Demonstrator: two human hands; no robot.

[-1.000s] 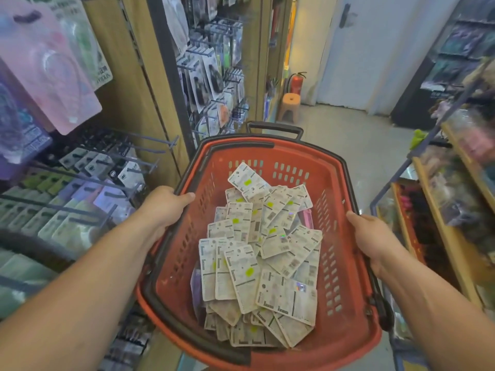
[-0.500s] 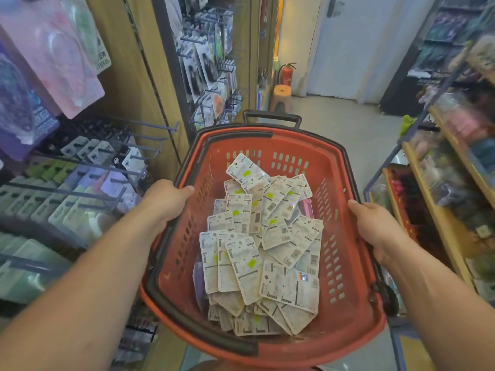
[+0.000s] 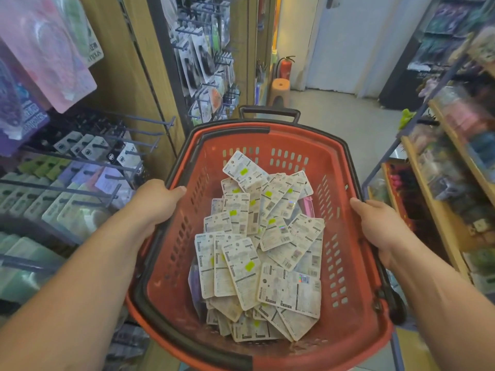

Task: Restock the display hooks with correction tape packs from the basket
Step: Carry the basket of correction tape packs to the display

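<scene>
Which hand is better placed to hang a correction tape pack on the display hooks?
Probably the left hand. It grips the red basket's left rim, beside the display hooks on the person's left. The right hand grips the opposite rim, away from them. The correction tape packs lie between both hands.

The basket (image 3: 171, 263) is red plastic, matt and scuffed, with gritty dust on its floor. Its handle (image 3: 269, 112) is black plastic. The correction tape packs (image 3: 257, 253) show matt printed card backs, a few with shiny foil stickers. The display hooks (image 3: 139, 133) are dark-coated metal wire. The wood-grain panel (image 3: 126, 76) looks smooth.
</scene>
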